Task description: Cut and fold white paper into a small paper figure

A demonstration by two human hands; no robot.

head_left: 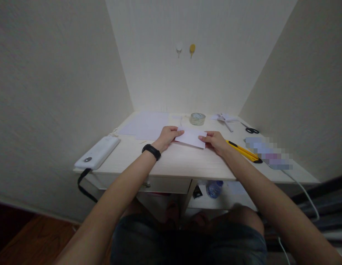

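A small white rectangular piece of paper (191, 137) is held between my two hands, just above the white desk. My left hand (170, 135), with a black band on its wrist, pinches the paper's left edge, thumb on top. At the right edge my right hand (213, 140) grips it the same way. Behind the paper stands a roll of clear tape (197, 119). Close to my right wrist lies a yellow and black utility knife (244, 151).
Larger white sheets (149, 123) lie at the back left. A white device with a black strap (98, 151) rests at the left edge. A paper pinwheel (224, 118) and black-handled scissors (251, 129) are at the back right. A blurred-out object (267, 152) with a cable lies right.
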